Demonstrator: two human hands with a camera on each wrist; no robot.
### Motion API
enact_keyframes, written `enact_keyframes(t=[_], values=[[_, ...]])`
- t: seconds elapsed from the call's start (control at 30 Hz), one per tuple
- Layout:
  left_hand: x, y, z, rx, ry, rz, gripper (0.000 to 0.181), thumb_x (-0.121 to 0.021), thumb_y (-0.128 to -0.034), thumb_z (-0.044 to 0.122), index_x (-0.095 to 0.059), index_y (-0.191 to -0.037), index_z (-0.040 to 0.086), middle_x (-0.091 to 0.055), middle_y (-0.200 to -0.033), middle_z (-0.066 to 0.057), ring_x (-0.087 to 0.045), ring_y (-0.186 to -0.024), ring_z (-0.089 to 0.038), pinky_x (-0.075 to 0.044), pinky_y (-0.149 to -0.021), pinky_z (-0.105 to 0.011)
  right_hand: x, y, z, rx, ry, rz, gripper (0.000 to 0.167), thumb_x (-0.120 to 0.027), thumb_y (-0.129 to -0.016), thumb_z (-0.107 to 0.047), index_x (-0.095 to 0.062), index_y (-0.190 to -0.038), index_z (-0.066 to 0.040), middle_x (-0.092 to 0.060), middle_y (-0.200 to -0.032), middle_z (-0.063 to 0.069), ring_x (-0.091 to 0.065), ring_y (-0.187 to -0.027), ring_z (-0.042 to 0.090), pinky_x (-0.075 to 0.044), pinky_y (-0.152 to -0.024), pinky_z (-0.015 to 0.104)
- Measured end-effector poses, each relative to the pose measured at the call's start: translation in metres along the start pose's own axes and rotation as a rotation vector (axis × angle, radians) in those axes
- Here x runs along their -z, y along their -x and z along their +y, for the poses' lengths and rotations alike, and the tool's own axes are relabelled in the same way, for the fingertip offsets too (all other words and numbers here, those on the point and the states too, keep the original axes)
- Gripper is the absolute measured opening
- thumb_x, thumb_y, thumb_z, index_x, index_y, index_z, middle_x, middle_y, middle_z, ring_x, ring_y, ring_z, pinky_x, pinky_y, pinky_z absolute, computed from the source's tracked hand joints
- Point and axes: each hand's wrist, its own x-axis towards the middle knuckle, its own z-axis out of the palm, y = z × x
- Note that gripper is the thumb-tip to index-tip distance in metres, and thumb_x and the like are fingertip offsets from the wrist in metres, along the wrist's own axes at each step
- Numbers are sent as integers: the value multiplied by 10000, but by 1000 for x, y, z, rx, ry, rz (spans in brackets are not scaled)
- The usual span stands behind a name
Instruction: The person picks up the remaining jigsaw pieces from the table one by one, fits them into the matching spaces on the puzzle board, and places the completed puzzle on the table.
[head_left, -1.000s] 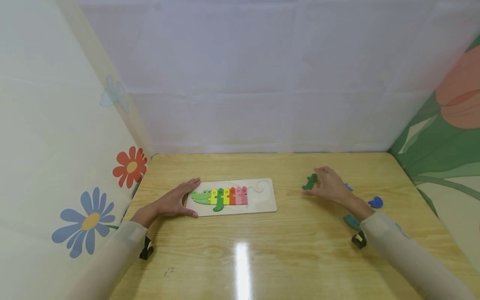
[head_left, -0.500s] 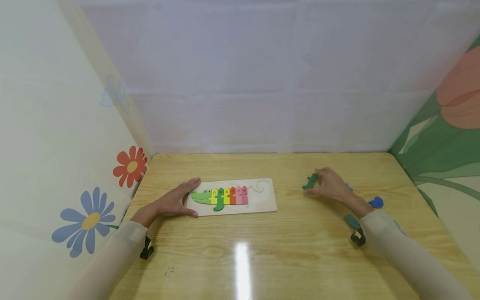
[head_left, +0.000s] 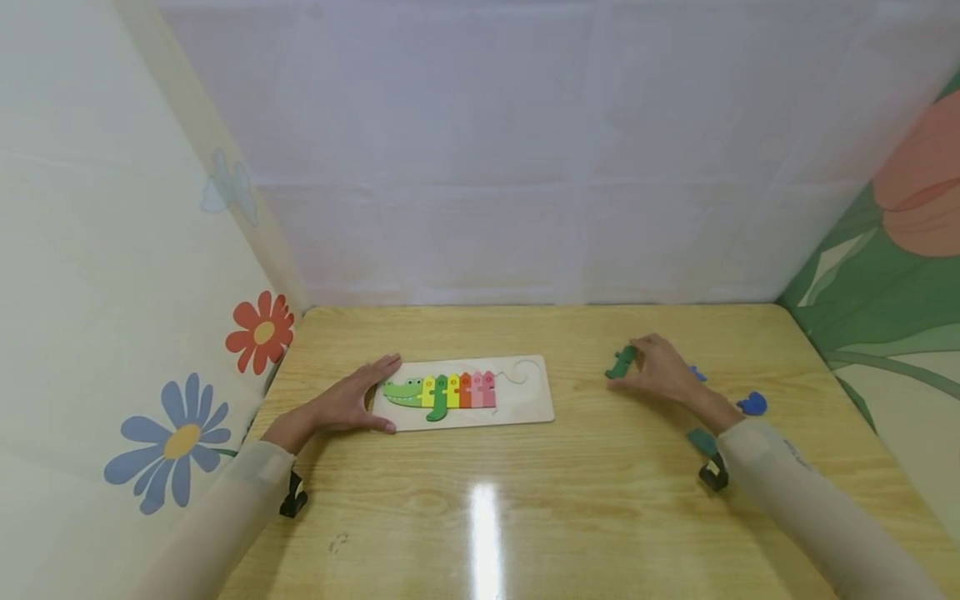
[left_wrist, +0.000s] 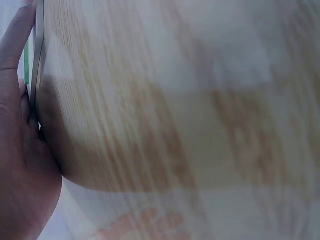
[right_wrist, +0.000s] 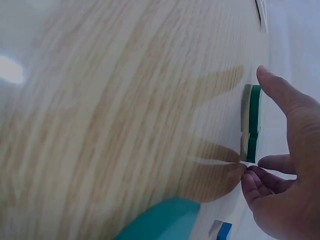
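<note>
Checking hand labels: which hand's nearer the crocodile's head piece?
Left. The left hand is just left of the crocodile's head piece, at the puzzle board's left end; the right hand is beyond the board's right end, at a dark green puzzle piece.

Counter (head_left: 420, 517): pale yellow-brown wood grain, rounded far corners; grain fills much of both wrist views. White glare streak (head_left: 485, 546) on its near part, about mid-width in the head view; small dark mark (head_left: 339, 543) to the left of it. Back: pale lavender-white sheet (head_left: 480, 150) with fold creases, meeting the counter's far edge. Left: off-white panel (head_left: 82, 292) bearing a red flower (head_left: 264, 334) with yellow centre, a larger blue flower (head_left: 182, 442) below it, also yellow-centred, and a faint pale-blue butterfly (head_left: 219, 190) above. Right: second panel (head_left: 926, 446) printed with a pinkish-orange tulip (head_left: 922, 183) and green leaves (head_left: 915, 296), partly cut off at the edge of view
</note>
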Motion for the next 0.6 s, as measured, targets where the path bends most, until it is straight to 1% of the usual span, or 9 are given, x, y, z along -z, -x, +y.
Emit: enact_keyframes(t=[0.23,0.43,0.6], values=[[0,1,0,-3,-5,2,1207,-890,-792,578,-243,-1693,101,-178,-1775,-107,-145,-1630,-379,-125,-1293,-640,-2,0,-1,-25,-11,-6,1066,-908,-795,-522,-478,-1455,196,-510,-1389,396,-520,-1273,529,-466,-1095,648],[1,1,3,2,8,2,1207,-894,-786,578,-255,-1690,96,-180,-1774,-108,-148,-1629,-381,-125,-1294,-640,-4,-1,1,-30,-11,-4,1051,-897,-806,-521,-482,-1456,193,-511,-1376,377,-522,-1254,509,-481,-1076,635],[1,1,2,7,5,1,1203,-893,-791,574,-249,-1693,105,-175,-1776,-102,-142,-1631,-378,-121,-1297,-633,-7,-3,4,-34,-9,-7,1032,-887,-813,-533,-500,-1450,181,-517,-1367,362,-527,-1246,500,-488,-1069,632]])
